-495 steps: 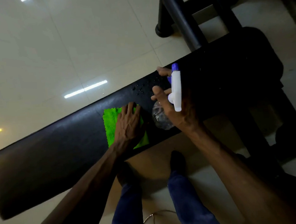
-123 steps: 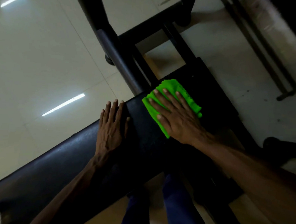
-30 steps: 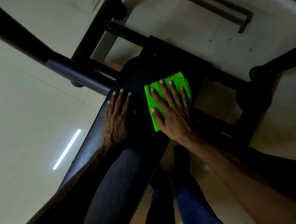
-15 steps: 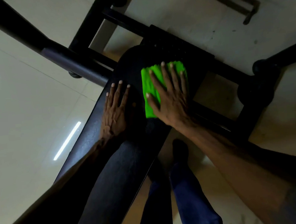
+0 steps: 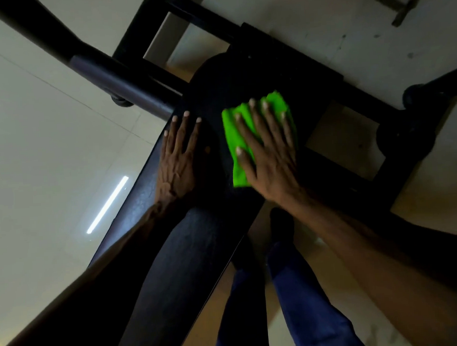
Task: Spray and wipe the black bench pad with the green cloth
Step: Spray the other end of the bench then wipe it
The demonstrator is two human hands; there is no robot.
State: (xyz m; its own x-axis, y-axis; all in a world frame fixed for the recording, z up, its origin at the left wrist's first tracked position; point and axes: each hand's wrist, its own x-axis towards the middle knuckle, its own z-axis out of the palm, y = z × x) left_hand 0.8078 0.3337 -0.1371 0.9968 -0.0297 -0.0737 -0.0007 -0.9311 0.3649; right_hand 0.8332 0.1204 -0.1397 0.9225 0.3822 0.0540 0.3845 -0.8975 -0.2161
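The black bench pad (image 5: 189,255) runs from lower left up to its rounded far end near the frame's middle. A bright green cloth (image 5: 234,135) lies flat on the pad near that end. My right hand (image 5: 267,154) presses on the cloth with fingers spread, covering most of it. My left hand (image 5: 178,160) rests flat on the pad's left side, fingers apart, holding nothing, a short gap away from the cloth. No spray bottle is in sight.
A black padded bar (image 5: 103,70) crosses the upper left and meets the pad's far end. The bench's black metal frame (image 5: 331,86) and a round foot (image 5: 415,94) stand to the right on the pale tiled floor. My blue-trousered legs (image 5: 297,302) are beside the pad.
Within the last second my right hand slid the cloth toward the pad's far end and then back nearer. My left hand stayed flat on the pad.
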